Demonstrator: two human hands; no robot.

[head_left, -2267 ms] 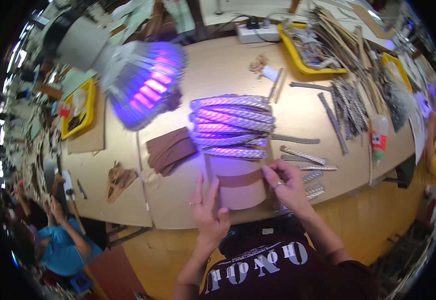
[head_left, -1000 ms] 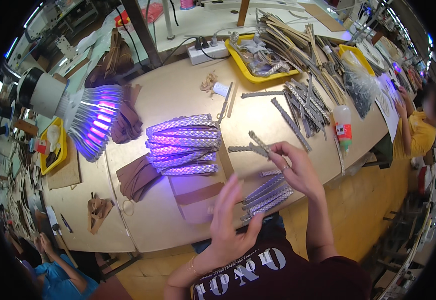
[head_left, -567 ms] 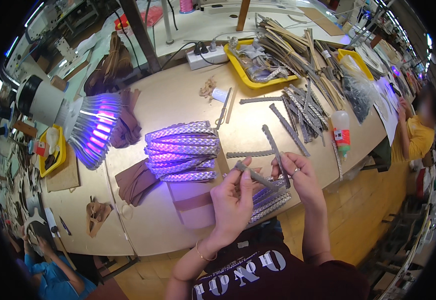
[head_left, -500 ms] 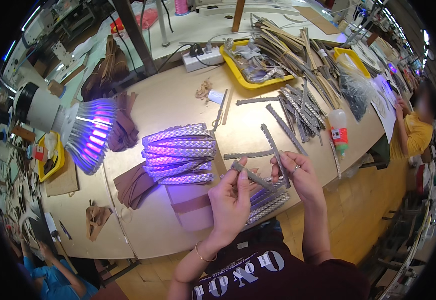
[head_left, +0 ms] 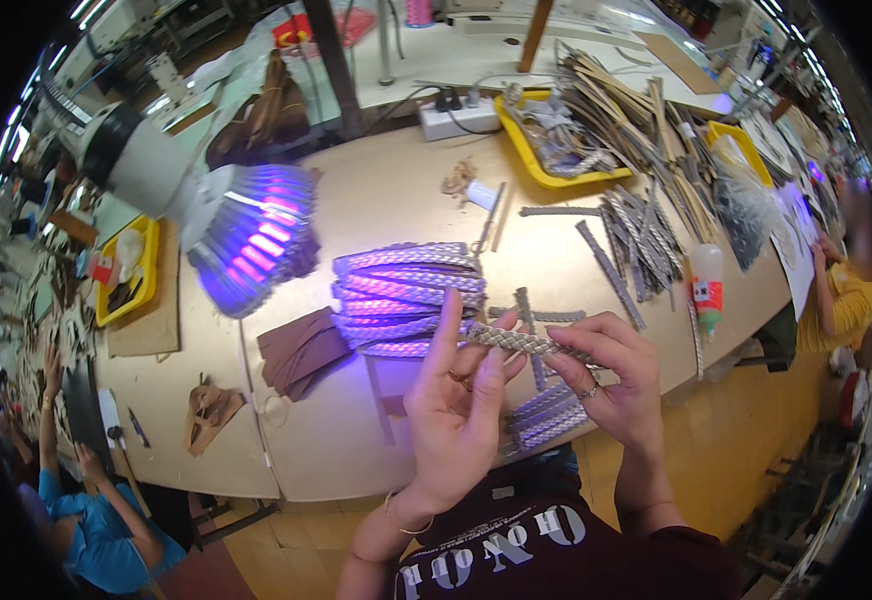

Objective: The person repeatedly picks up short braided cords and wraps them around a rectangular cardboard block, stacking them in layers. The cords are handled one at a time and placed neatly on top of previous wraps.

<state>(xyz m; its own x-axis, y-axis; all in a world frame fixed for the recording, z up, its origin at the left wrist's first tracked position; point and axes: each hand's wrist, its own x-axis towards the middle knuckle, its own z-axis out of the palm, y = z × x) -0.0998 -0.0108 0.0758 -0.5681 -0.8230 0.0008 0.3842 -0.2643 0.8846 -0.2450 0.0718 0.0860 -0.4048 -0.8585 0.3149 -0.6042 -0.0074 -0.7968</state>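
- One braided strip, pale grey; raised between the two hands over the near part of the surface, left end slightly higher than right.
- One right hand, ringed; grip closed on the strip's right part, thumb against fingers.
- One left hand, bracelet at wrist; index finger extended upward, thumb and other fingers at the strip's left end; cannot tell whether this grip is closed on it.
- One darker strip, passing behind the braided strip; cannot tell whether it is held or lying.
- One flat grey strip, lying beyond the hands.
- Short braided lengths, side by side near the front edge, below the right hand.
- One large bundle of braided strips, lit violet, just beyond the left hand.
- Brown flat strips, stacked, left of the bundle.
- One lamp, ribbed head, lit, upper left.
- One heap of grey strips, right of the bundle and well apart from it.
- One yellow tray, filled, at the far side.
- One bottle, red label, green tip downward, right side.
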